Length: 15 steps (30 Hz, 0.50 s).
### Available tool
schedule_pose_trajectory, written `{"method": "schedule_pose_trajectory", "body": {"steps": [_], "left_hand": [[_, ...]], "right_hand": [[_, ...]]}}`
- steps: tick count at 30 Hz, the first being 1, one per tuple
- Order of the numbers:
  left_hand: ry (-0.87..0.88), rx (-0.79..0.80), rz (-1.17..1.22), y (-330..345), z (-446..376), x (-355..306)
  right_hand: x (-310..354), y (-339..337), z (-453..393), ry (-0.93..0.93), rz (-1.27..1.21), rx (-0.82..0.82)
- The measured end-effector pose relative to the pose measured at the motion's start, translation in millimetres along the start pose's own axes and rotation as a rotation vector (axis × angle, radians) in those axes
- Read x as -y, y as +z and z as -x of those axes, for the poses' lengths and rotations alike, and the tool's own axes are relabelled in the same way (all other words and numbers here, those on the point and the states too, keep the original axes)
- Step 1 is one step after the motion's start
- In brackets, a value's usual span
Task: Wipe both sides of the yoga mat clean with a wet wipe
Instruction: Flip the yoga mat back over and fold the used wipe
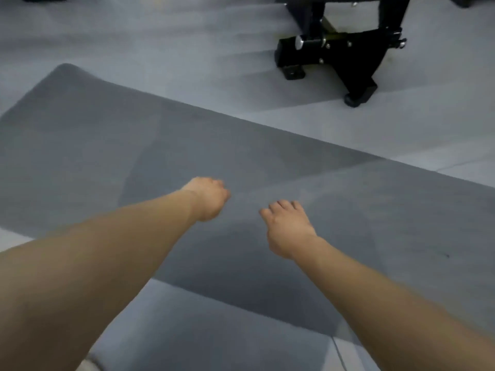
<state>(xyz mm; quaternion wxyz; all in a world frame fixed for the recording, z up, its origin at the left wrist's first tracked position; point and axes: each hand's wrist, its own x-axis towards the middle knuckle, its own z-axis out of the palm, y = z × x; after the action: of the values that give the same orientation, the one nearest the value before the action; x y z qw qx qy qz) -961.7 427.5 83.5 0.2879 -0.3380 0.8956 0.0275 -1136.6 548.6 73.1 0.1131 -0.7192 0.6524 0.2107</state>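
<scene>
A dark grey yoga mat (107,156) lies flat on the floor, running from the far left to the right edge. Its right part looks like a folded-over layer, and that layer's edge runs from my left hand up to the right. My left hand (209,198) is curled into a fist at the near end of that edge and seems to grip the mat there; blur hides the fingers. My right hand (288,228) hovers just over the mat, palm down, with loosely bent fingers holding nothing. No wet wipe is visible.
The black metal base of a gym machine (340,53) stands on the light grey floor (187,49) beyond the mat at the upper right. My grey-clad leg (201,330) fills the lower middle, over the mat's near edge.
</scene>
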Motion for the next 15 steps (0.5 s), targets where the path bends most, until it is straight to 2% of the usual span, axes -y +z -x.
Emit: {"method": "schedule_pose_trajectory", "body": {"steps": [3, 6, 11, 15], "left_hand": [[0.04, -0.072, 0.019, -1.0, -8.8, 40.6], [0.118, -0.078, 0.045, 0.0, 0.4, 57.2], [0.11, -0.06, 0.12, -10.2, 19.2, 72.3], [0.115, -0.05, 0.166, 1.0, 18.1, 67.8]], "right_hand": [[40.1, -15.3, -12.7, 0.114, -0.068, -0.011], [69.5, -39.7, -7.2, 0.2, -0.14, 0.067], [82.8, -73.6, 12.7, 0.204, -0.135, 0.062], [76.0, -56.6, 3.7, 0.189, -0.107, 0.04]]}}
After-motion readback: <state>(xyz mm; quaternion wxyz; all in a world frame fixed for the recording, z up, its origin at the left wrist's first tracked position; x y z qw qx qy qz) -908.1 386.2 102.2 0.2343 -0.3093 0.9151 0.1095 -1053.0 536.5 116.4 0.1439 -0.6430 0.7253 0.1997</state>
